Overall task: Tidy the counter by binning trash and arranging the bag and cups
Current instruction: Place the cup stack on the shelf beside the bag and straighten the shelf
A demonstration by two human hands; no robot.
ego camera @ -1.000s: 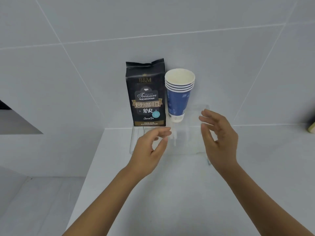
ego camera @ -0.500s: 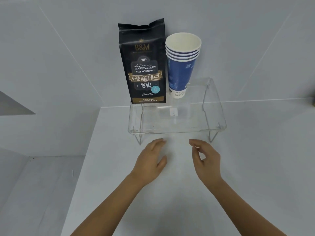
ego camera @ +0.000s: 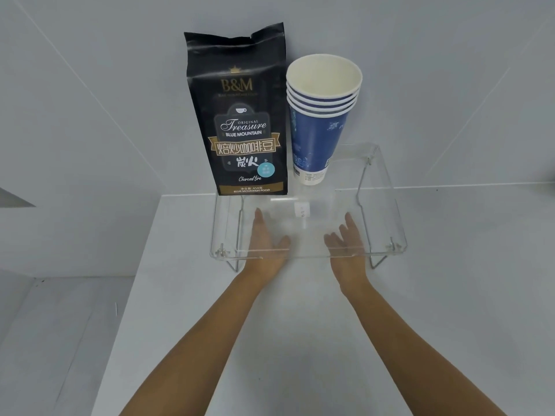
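Both hands have slid forward since half a second ago and now lie under the clear acrylic shelf: the left hand and right hand are flat, fingers spread, holding nothing, well apart. The black coffee bag and stacked blue cups stand upright, just beside each other, at the shelf's back against the grey tiled wall, above the pale counter.

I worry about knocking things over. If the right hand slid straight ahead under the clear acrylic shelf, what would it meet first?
Probably nothing on the counter: the right hand lies under the clear acrylic shelf, so the white back wall comes first. The stack of blue paper cups stands above, though depth is unclear.
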